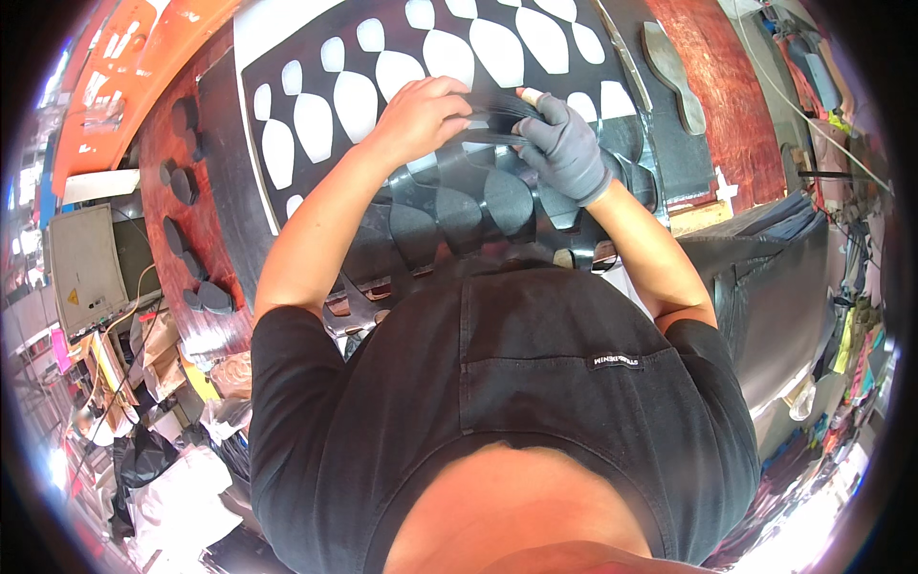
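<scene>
My left hand [421, 119] is bare, its fingers bent at the left end of a bundle of thin black pieces [501, 107]. At the other end of the bundle, my right hand [566, 153], in a grey glove with some fingertips bare, grips it. The pieces are partly blurred and their full outline is hidden. Below both hands lies a black sheet [330, 182] with rows of sole-shaped cutouts, white showing through the far ones. Nearer my body, the cutouts [507, 203] show dark grey through glossy black material.
Small stacks of black sole-shaped pieces [182, 187] lie on the red worn surface [158, 143] at left. A grey sole-shaped piece [674, 77] rests at right. Folded dark material [775, 215] sits beyond my right elbow. An orange machine part [129, 81] stands at far left, above a grey box [86, 258].
</scene>
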Available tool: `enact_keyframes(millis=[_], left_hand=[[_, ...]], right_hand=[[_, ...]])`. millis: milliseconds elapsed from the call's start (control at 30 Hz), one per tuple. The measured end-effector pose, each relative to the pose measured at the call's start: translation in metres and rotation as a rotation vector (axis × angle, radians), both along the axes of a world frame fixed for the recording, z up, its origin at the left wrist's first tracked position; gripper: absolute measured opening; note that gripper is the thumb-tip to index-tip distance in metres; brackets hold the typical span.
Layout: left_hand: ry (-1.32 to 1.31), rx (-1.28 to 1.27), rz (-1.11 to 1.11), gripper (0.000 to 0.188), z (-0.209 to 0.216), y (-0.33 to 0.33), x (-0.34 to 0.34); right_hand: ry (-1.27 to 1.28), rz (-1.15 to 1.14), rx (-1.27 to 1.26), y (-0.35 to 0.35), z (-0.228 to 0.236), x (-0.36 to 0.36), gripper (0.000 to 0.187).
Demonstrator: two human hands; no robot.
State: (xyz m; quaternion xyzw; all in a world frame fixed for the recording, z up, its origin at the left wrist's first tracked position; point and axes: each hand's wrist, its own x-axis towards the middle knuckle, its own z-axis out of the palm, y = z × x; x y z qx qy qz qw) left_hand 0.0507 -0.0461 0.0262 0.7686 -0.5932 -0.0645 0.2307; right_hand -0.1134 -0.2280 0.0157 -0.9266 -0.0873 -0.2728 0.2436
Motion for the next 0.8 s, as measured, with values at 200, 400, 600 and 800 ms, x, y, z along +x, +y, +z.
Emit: enact_keyframes(millis=[200,400,600,800], left_hand=[[-0.012,-0.032,0.100,0.052,0.002,0.022,-0.021],[-0.208,-0.043,0.231,0.061,-0.007,0.003,-0.021],[-0.202,-0.025,0.222,0.053,-0.012,0.008,-0.010],[-0.022,-0.038,0.328,0.057,-0.016,0.015,-0.012]], right_hand=[[-0.012,-0.013,-0.043,0.001,-0.007,-0.003,0.036],[-0.021,0.023,0.037,-0.008,0.000,0.015,0.051],[0.109,0.029,-0.042,-0.012,0.007,0.014,0.058],[0.103,0.002,0.020,-0.010,0.006,0.014,0.056]])
